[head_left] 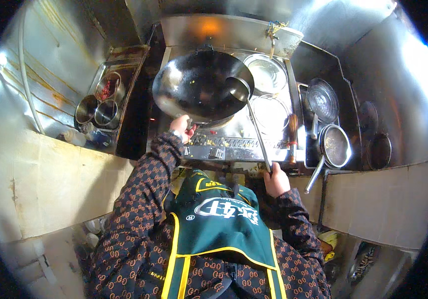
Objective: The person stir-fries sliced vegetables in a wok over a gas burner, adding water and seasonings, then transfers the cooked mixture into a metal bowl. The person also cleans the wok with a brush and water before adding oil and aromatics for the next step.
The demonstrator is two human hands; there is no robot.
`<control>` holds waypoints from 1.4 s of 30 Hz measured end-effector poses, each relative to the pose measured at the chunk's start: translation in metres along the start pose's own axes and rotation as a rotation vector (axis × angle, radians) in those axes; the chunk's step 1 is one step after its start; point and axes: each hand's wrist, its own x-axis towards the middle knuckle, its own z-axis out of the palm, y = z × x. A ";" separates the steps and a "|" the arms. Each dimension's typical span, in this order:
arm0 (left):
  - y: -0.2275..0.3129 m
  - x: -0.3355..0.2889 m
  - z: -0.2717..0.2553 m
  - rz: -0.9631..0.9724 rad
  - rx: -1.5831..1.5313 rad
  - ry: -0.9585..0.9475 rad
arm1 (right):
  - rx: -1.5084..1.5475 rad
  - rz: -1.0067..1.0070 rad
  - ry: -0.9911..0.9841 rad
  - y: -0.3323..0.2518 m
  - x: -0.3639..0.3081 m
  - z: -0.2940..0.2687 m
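A large dark wok sits over the stove, its inside shiny with a few small yellowish bits on it. My left hand is closed around the handle at the wok's near left rim. In my right hand, held low in front of the stove's edge, is the end of a long-handled ladle. The ladle's bowl rests at or just above the right inner side of the wok; touching cannot be told. My right fingers are partly hidden by the back of the hand.
Right of the wok are two round metal basins and a bamboo brush. Further right lie a strainer and a handled pan. Several metal pots stand at the left, one holding red pieces. An orange glow shows on the back panel.
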 end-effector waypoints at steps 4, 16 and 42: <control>-0.009 0.032 0.032 0.133 0.116 -0.037 | 0.046 -0.024 0.005 -0.008 0.054 -0.006; -0.048 0.074 -0.003 0.343 0.168 0.203 | 0.397 0.291 -0.074 0.099 0.205 -0.064; -0.414 0.002 -0.224 -0.106 0.782 0.276 | 0.930 0.382 -0.655 0.073 0.159 -0.208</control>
